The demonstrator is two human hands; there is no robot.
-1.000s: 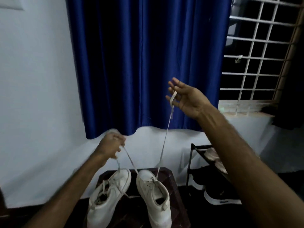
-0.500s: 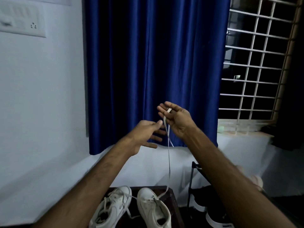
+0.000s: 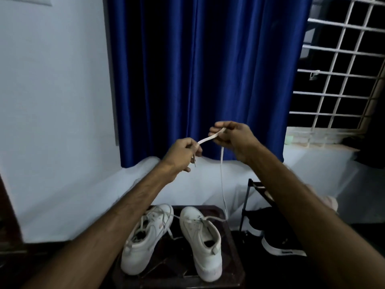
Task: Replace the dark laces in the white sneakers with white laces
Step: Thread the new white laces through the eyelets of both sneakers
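Two white sneakers stand side by side on a dark wooden stool: the left sneaker with loose white lacing, the right sneaker with a white lace rising from its front eyelets. High above the shoes, my left hand pinches the lace near its tip, and my right hand grips it a short way along. A short stretch of lace spans between both hands. No dark lace shows.
A blue curtain hangs straight ahead over a white wall. A barred window is at the right. A black shoe rack with dark shoes stands right of the stool.
My right hand came down from its raised position and my left hand rose from the shoes. The hands met, and now both hold the lace end with a short span between them.
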